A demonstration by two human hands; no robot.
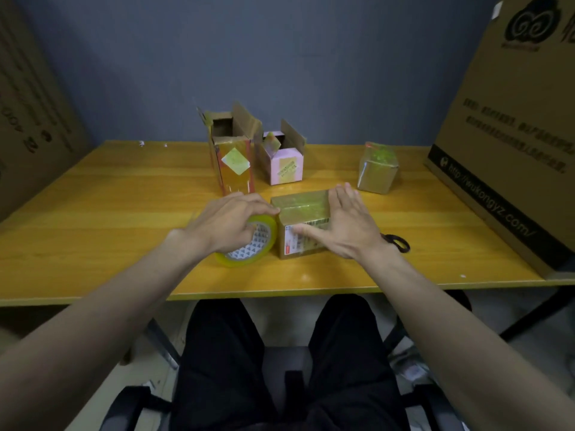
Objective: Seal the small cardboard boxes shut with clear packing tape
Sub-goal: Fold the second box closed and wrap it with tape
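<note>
Box (303,213) under flat right hand (348,225); left fingers (249,209) grip tape roll (249,244).

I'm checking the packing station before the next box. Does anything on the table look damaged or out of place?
Nothing spilled. The tall open box at the back looks rough: its flaps stand ragged, with old tape and a crooked label on its front.

Both my forearms reach forward, bare. My left hand (231,217) is palm-down with fingers curled in a grip. My right hand (348,223) lies flat, fingers straight, thumb extended inward.
</note>
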